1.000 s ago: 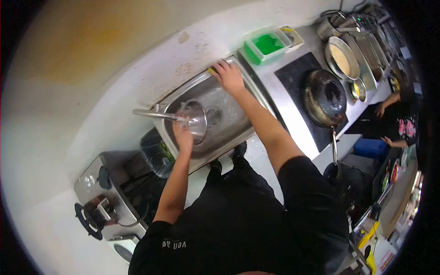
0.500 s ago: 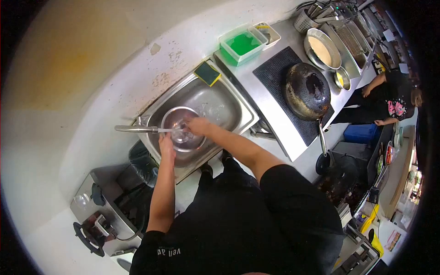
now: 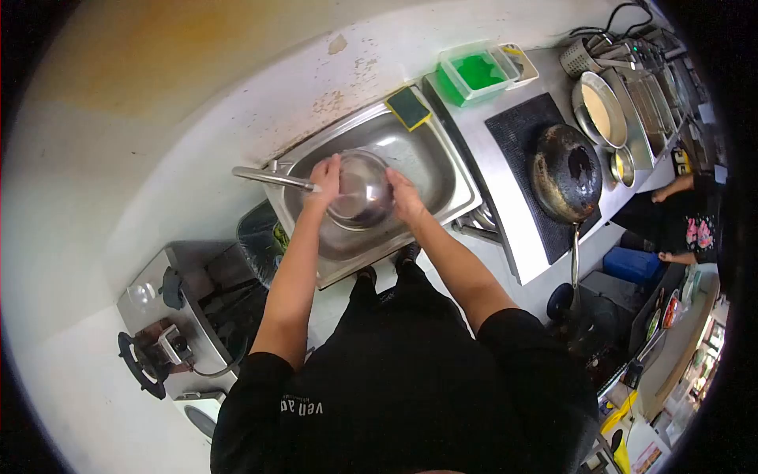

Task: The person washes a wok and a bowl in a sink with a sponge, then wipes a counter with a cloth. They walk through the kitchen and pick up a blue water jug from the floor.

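A shiny metal bowl is held between my two hands over the sink. My left hand grips its left side, close to the faucet's spout. On the opposite side, the fingers of my right hand wrap round the edge. The bowl looks tilted, though blur hides which way its opening faces. A green and yellow sponge rests on the sink's back right corner.
Right of the sink, a counter holds a plastic tub of green liquid, an upturned blackened wok on a black mat, and a bowl of pale batter. A co-worker stands at far right. A bin is left of the sink.
My right hand has moved from inside the bowl to its right edge. My left hand has shifted up its left side, and the bowl has been lifted and tilted. The view has shifted too.
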### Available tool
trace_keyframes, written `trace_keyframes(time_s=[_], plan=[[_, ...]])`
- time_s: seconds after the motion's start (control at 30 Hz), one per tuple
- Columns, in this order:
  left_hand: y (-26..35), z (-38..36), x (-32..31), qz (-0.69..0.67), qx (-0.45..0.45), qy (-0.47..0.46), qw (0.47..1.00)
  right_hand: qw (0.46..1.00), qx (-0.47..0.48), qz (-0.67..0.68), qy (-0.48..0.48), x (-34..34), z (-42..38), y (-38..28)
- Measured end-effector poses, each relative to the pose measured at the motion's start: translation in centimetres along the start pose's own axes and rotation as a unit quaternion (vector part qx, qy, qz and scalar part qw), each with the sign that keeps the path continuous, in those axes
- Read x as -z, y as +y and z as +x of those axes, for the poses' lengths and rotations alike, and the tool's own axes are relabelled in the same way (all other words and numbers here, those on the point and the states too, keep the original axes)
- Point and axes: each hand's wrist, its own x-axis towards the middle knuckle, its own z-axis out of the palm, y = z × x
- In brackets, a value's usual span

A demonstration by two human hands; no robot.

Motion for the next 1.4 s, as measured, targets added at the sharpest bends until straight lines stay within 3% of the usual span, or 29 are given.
trace_keyframes(time_s=[0.03,0.07,0.1,0.17,0.2,0.23,0.3,0.4,0.47,0.5,0.57,0.63,0.67,0.7,0.77,0.83,0.9,0.93,0.97,1.0,1.03,1.07,1.13,1.2,1.23,1.27,1.3,1.33,1.4], plan=[[-0.6,-0.1,0.7,-0.114,0.059,-0.040,0.991,0.997,-0.038,0.063,0.001,0.4,0.8,0.7],[-5.2,1.2,-0.3,-0.116,0.002,0.026,0.993,0.996,-0.062,0.051,0.028,-0.5,0.5,0.4],[-6.6,0.5,-0.3,-0.112,0.007,0.033,0.993,0.996,-0.067,0.052,0.021,-1.1,0.8,0.8],[-8.7,-2.5,0.0,-0.082,-0.025,0.266,0.960,0.996,-0.064,0.054,-0.011,-2.6,1.9,2.1],[-7.6,-4.2,1.0,-0.179,0.037,0.263,0.947,0.996,-0.070,0.059,-0.018,-3.2,2.5,2.8],[-7.1,-5.5,1.8,-0.172,0.039,0.267,0.947,0.998,-0.057,0.008,-0.039,-3.7,3.2,3.2],[-7.2,-7.2,2.5,-0.342,0.125,0.177,0.914,0.996,-0.044,-0.042,-0.060,-5.0,4.2,3.0],[-8.4,-7.6,1.9,-0.334,0.113,0.168,0.921,0.986,0.022,-0.142,-0.078,-7.7,5.4,0.8],[-7.7,-7.6,1.7,-0.300,0.115,0.163,0.933,0.882,0.095,-0.436,-0.150,-9.4,5.5,-1.4],[-5.5,-7.9,1.5,-0.349,0.163,0.136,0.913,0.880,0.096,-0.441,-0.147,-10.1,5.4,-1.1],[-2.7,-8.2,1.0,-0.402,0.206,0.103,0.886,0.679,0.274,-0.656,-0.185,-11.5,5.3,0.5],[-1.2,-7.8,0.6,-0.519,0.230,0.007,0.823,0.589,0.311,-0.723,-0.182,-10.4,3.2,5.2],[-8.0,-4.4,-1.5,-0.606,0.224,-0.126,0.752,0.580,0.222,-0.761,-0.191,-11.0,0.9,5.8],[-7.1,-4.3,-1.5,-0.608,0.220,-0.132,0.751,0.566,0.131,-0.790,-0.197,-11.3,-1.2,6.3],[-4.6,-5.1,-0.9,-0.430,0.309,0.059,0.846,0.628,0.175,-0.711,-0.263,-8.3,-4.2,6.6],[-6.7,-4.4,-1.0,-0.496,0.270,0.081,0.821,0.545,0.177,-0.739,-0.354,-5.3,-6.3,3.4],[-9.2,-3.4,-0.2,-0.480,0.232,-0.010,0.846,0.363,0.440,-0.748,-0.340,2.0,-1.6,4.1],[-8.5,-3.7,0.2,-0.415,0.193,-0.031,0.889,0.328,0.453,-0.765,-0.318,3.0,-0.1,2.8],[-7.6,-4.0,0.2,-0.414,0.195,-0.033,0.889,0.294,0.465,-0.781,-0.296,3.5,0.7,2.2],[-6.4,-4.3,-0.1,-0.430,0.201,0.013,0.880,0.297,0.464,-0.781,-0.295,2.4,-0.2,1.6],[-5.5,-4.5,-0.7,-0.445,0.204,0.060,0.870,0.371,0.342,-0.811,-0.296,-0.7,-2.0,-0.2],[-6.7,-3.9,-3.3,-0.554,0.143,0.127,0.810,0.437,0.214,-0.825,-0.289,-3.2,-3.0,-0.9],[-6.4,-4.1,-5.0,-0.573,0.184,0.113,0.790,0.593,0.120,-0.752,-0.261,-5.1,-2.4,4.0],[-6.3,-3.7,-4.4,-0.598,0.258,0.095,0.753,0.615,0.140,-0.728,-0.268,-7.0,-6.4,3.4],[-6.6,-3.5,-4.0,-0.595,0.259,0.091,0.755,0.636,0.159,-0.702,-0.279,-7.5,-7.8,3.1],[-6.8,-3.3,-3.8,-0.589,0.202,0.110,0.774,0.645,0.200,-0.665,-0.318,-6.0,-7.6,2.8],[-6.8,-3.1,-3.5,-0.582,0.143,0.128,0.790,0.556,0.281,-0.710,-0.328,-3.3,-5.4,3.3],[-7.3,-2.8,-3.3,-0.581,0.143,0.124,0.792,0.456,0.357,-0.744,-0.333,-1.0,-2.7,3.4],[-8.9,-2.2,-3.5,-0.531,0.156,0.079,0.829,0.251,0.287,-0.871,-0.309,-0.4,0.1,-0.2]])
